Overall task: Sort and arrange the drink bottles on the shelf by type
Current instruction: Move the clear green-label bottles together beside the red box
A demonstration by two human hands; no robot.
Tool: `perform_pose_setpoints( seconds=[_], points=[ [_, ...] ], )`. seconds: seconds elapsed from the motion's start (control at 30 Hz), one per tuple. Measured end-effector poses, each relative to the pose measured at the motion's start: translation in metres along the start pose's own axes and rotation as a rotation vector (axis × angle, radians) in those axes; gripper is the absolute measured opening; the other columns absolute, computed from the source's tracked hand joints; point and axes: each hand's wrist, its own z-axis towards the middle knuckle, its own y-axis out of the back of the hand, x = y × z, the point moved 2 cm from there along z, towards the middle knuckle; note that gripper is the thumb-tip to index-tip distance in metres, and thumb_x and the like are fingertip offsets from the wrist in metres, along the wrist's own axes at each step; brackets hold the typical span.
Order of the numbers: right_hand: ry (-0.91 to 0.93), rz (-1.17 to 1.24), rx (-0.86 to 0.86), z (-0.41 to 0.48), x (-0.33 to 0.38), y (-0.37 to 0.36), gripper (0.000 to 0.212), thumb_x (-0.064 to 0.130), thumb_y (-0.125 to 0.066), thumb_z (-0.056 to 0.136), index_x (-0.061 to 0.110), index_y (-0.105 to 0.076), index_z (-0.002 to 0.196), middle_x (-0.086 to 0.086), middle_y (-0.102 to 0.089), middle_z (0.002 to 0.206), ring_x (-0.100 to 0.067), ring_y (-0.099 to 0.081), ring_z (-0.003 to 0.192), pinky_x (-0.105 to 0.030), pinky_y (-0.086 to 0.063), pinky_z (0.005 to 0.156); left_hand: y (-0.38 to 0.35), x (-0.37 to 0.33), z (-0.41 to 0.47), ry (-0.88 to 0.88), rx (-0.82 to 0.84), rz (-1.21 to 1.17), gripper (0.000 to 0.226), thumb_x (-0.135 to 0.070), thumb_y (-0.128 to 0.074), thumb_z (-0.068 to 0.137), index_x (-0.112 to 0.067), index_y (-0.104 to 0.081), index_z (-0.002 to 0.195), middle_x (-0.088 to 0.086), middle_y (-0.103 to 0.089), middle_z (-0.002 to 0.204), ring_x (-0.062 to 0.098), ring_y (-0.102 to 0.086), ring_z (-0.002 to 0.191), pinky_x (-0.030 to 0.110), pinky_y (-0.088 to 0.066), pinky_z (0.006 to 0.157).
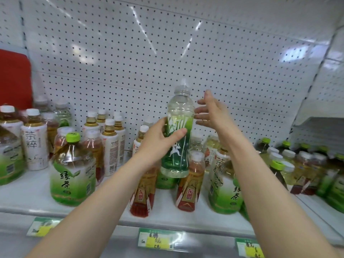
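Right up front, the green-and-yellow paper price tag [157, 240] sits on the front edge of the white metal shelf [28, 194], directly below the held bottle. And here it is — the clear plastic bottle with the green sleeve and a white leaping figure [177, 135], lifted upright above the shelf, its base hanging in front of the standing bottles. The left hand [160, 141] is wrapped around its middle, thumb across the green sleeve, firmly holding it. The right hand [210, 112] is just to the right of the bottle's upper half, fingers spread wide, holding nothing and apparently not touching it. Below the held bottle stand two red-and-gold tapered energy drink bottles [188, 190], one to each side of its base. Left of it, near the shelf's front — a fat green-tea bottle with a lime-green cap [71, 170], and behind that, slim white-labelled tea bottles with white caps [35, 140]. To its right, another green-tea bottle [226, 192] stands partly hidden behind the right forearm. Behind everything, the white pegboard back panel [130, 53].
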Motion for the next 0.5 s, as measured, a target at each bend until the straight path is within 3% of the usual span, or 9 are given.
perform_pose_setpoints(
  seconds=[0.07,0.13,0.23,0.3,0.37,0.43,0.5],
  points=[
    [-0.033,-0.237,-0.031,0.002,-0.029,0.012,0.054,0.058,-0.046,0.096,0.017,-0.053,0.131,-0.002,-0.066,0.12,-0.016,-0.064,0.104,-0.041,-0.054,0.096,0.005,0.001,0.0,0.073,-0.036,-0.145,0.096,-0.066,-0.07,0.069,-0.016,-0.04,0.145,-0.007,-0.05,0.141,0.013,-0.049,0.128,0.044,-0.039,0.111],
    [-0.175,-0.446,0.038,0.003,-0.058,0.016,0.066,0.056,-0.058,0.092,0.015,-0.043,0.142,-0.008,-0.059,0.135,-0.022,-0.059,0.111,-0.042,-0.05,0.097,0.013,0.0,0.0,0.112,-0.085,-0.262,0.116,-0.073,-0.071,0.058,-0.012,-0.034,0.149,-0.002,-0.047,0.144,0.017,-0.046,0.131,0.046,-0.036,0.113],
    [-0.36,-0.521,0.211,0.005,-0.084,0.006,0.084,0.056,-0.071,0.082,0.013,-0.039,0.147,-0.012,-0.05,0.146,-0.03,-0.055,0.125,-0.045,-0.047,0.102,0.024,0.002,0.003,0.13,-0.138,-0.339,0.115,-0.068,-0.075,0.058,-0.007,-0.036,0.147,0.003,-0.05,0.14,0.025,-0.05,0.129,0.049,-0.04,0.11],
    [-0.353,-0.444,0.267,0.008,-0.092,-0.005,0.065,0.05,-0.071,0.085,0.015,-0.053,0.136,-0.007,-0.06,0.136,-0.026,-0.059,0.117,-0.043,-0.048,0.102,0.026,0.006,0.004,0.147,-0.139,-0.341,0.116,-0.072,-0.077,0.057,-0.005,-0.039,0.144,0.01,-0.051,0.144,0.029,-0.052,0.128,0.053,-0.041,0.108],
    [-0.296,-0.372,0.263,0.011,-0.098,-0.011,0.045,0.041,-0.066,0.091,0.015,-0.059,0.128,0.002,-0.063,0.117,-0.019,-0.059,0.102,-0.032,-0.047,0.091,0.027,0.012,0.005,0.153,-0.128,-0.358,0.117,-0.076,-0.078,0.055,-0.006,-0.042,0.142,0.016,-0.052,0.142,0.033,-0.053,0.128,0.056,-0.042,0.106],
    [-0.247,-0.331,0.225,0.018,-0.104,-0.011,0.037,0.037,-0.065,0.094,0.013,-0.061,0.122,0.003,-0.064,0.106,-0.015,-0.058,0.088,-0.031,-0.045,0.081,0.027,0.014,0.002,0.147,-0.122,-0.373,0.112,-0.074,-0.077,0.057,-0.005,-0.045,0.139,0.016,-0.056,0.139,0.034,-0.054,0.127,0.057,-0.042,0.106],
    [-0.211,-0.322,0.159,0.027,-0.102,-0.004,0.038,0.042,-0.066,0.091,0.015,-0.062,0.118,0.001,-0.067,0.105,-0.016,-0.062,0.087,-0.037,-0.051,0.082,0.027,0.009,-0.002,0.135,-0.127,-0.385,0.104,-0.07,-0.077,0.06,-0.005,-0.049,0.136,0.014,-0.061,0.133,0.031,-0.057,0.124,0.054,-0.043,0.106]
  ],
)
